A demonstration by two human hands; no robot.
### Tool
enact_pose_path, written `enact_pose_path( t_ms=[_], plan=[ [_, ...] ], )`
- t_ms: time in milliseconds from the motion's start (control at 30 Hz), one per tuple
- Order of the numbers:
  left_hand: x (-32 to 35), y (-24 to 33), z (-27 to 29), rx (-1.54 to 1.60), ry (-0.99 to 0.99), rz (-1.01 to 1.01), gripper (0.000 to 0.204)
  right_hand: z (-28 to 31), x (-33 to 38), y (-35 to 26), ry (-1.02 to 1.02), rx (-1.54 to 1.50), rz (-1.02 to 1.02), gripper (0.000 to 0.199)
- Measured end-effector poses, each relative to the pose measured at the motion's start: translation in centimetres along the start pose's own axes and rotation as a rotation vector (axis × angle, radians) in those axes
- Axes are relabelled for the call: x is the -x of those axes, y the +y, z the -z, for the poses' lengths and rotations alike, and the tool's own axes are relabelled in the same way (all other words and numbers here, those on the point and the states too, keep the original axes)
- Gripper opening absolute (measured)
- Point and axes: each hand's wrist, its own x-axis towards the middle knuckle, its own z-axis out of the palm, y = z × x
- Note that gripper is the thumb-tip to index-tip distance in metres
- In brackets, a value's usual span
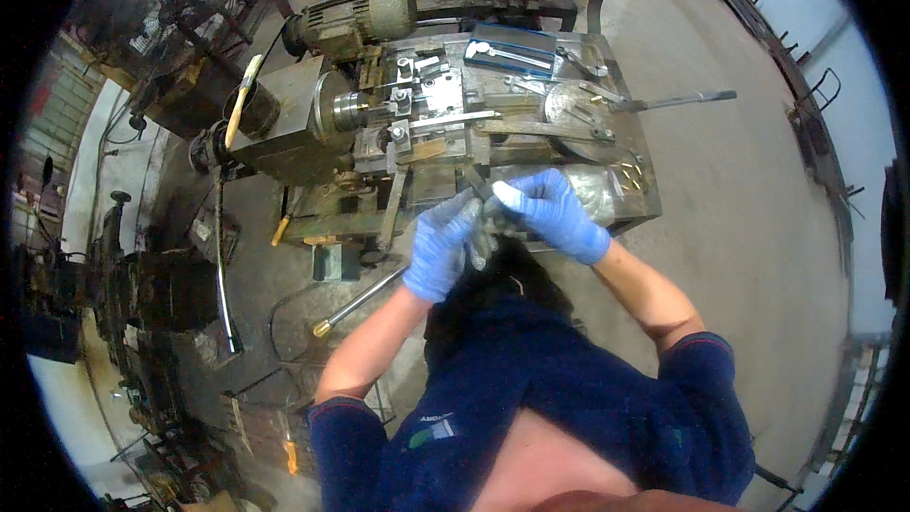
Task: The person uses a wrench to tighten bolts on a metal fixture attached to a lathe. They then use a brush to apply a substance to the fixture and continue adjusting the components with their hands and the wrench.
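Both my hands wear blue gloves with grey, soiled fingers, and they meet in front of my body at the near edge of a small metal lathe [441, 95]. My left hand [441, 245] is closed, its fingers curled upward near the other hand. My right hand [555, 213] is closed too, thumb and fingers pinched together, with a pale patch at the tip. A short dark flat piece [476, 180] shows just above the fingertips. The gloves cover whatever lies between them, so I cannot make it out.
On the lathe bench lie a caliper in a blue case [512, 50], a long-handled lever [678, 100] and flat metal bars [545, 130]. The chuck [346, 111] sits left, below a motor [355, 21]. A wooden-handled brush [243, 104] stands at a can. A metal rod [355, 303] extends beside my left forearm.
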Motion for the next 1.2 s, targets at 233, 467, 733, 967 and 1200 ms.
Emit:
enact_pose_path(
  t_ms=[233,467,733,967,1200],
  plan=[
    [-0.3,5.0,0.7,-0.431,-0.161,-0.134,0.028,0.7,1.4,-1.9,-0.107,0.479,0.239,0.042],
    [-0.3,6.0,-0.4,-0.56,-0.1,-0.184,0.02,0.8,0.9,-2.7,-0.099,0.556,0.464,0.039],
    [-0.7,4.5,-0.4,-0.375,0.053,-0.234,0.023,0.2,1.2,-2.1,0.021,1.136,0.837,0.039],
    [-1.6,2.8,-0.3,-0.394,0.095,-0.324,0.024,0.4,1.3,-2.1,0.059,1.002,0.722,0.034],
    [-1.1,4.5,-1.0,-0.375,-0.044,-0.142,0.023,1.1,1.2,-2.2,0.054,0.953,0.694,0.032]
  ],
)
